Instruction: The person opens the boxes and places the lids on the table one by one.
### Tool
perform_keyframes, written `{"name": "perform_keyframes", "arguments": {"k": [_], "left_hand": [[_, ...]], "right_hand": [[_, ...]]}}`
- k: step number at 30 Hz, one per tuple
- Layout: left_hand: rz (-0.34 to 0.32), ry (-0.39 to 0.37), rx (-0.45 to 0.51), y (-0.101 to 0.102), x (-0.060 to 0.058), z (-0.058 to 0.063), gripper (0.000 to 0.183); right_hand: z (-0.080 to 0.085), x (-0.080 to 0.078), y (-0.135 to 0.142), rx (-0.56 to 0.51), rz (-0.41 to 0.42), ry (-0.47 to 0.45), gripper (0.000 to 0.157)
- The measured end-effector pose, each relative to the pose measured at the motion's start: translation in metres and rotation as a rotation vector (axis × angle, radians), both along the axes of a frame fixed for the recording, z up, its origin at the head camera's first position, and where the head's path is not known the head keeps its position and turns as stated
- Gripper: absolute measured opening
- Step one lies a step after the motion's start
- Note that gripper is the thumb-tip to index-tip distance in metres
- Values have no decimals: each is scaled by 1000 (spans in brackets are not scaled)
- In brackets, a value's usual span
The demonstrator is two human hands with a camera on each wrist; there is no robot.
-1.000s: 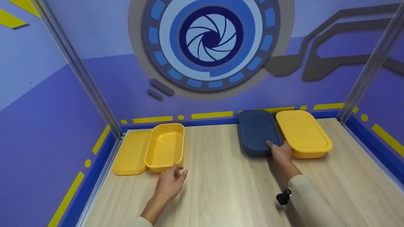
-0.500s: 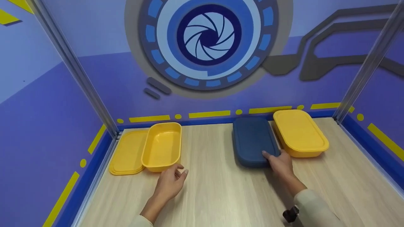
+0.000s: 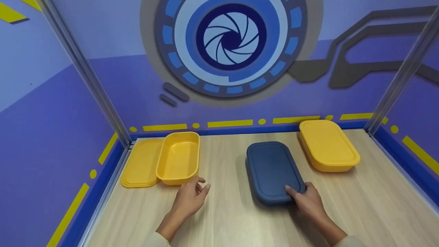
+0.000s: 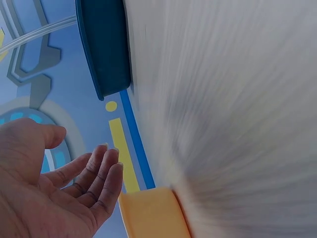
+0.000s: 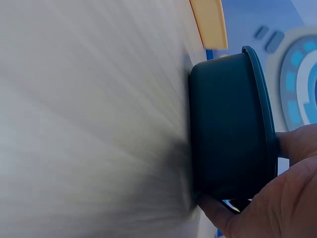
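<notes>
My right hand (image 3: 310,202) grips a dark blue lidded food container (image 3: 272,171) by its near right corner, thumb on the lid and fingers at the side. In the right wrist view the fingers reach low along the wall of the blue container (image 5: 230,129), near the tabletop. My left hand (image 3: 190,197) is relaxed and holds nothing, just in front of an open yellow container (image 3: 179,157). The left wrist view has the left hand (image 4: 64,188) palm up with loosely bent fingers. Partly under or beside the open container lies a yellow lid (image 3: 142,164).
A yellow container with its lid on (image 3: 329,144) stands at the back right. Purple printed walls (image 3: 226,113) with metal corner posts (image 3: 82,68) enclose the wooden tabletop (image 3: 226,212) at the back and both sides.
The right hand has brought the blue container towards the person and slightly left, away from the back wall and the closed yellow container. The left hand has hardly moved.
</notes>
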State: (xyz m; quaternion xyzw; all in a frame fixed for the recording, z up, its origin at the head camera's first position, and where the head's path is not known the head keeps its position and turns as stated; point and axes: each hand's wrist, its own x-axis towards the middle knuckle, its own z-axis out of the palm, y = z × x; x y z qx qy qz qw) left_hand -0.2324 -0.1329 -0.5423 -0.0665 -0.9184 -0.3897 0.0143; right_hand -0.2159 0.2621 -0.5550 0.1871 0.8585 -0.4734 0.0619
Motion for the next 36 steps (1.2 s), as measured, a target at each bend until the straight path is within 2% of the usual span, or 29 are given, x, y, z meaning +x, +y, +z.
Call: {"name": "perform_keyframes", "arguments": {"k": [5,12,17,22,25,29,36], "left_hand": [[-13,8,-11,4,2,0,37],[-52,21,-28,20,6,2,34],[-107,53,-20,39,8,4,33],[-171,38,-25,68,11,7,39],[-227,25,-74,90,11,8,50],[-305,57,-162,117,9,12,61],[-366,138,-350,152,2,12,73]], "right_hand": [[-2,11,-7,38,7,-6,97],[-6,13,-10,44,15,25,91],[-7,11,-11,21,21,22,91],[-6,7,-15,23,37,37,90],[-6,6,-17,40,42,52,89],[-6,5,-20,54,50,82,89],[-9,0,-22,20,113,135,91]]}}
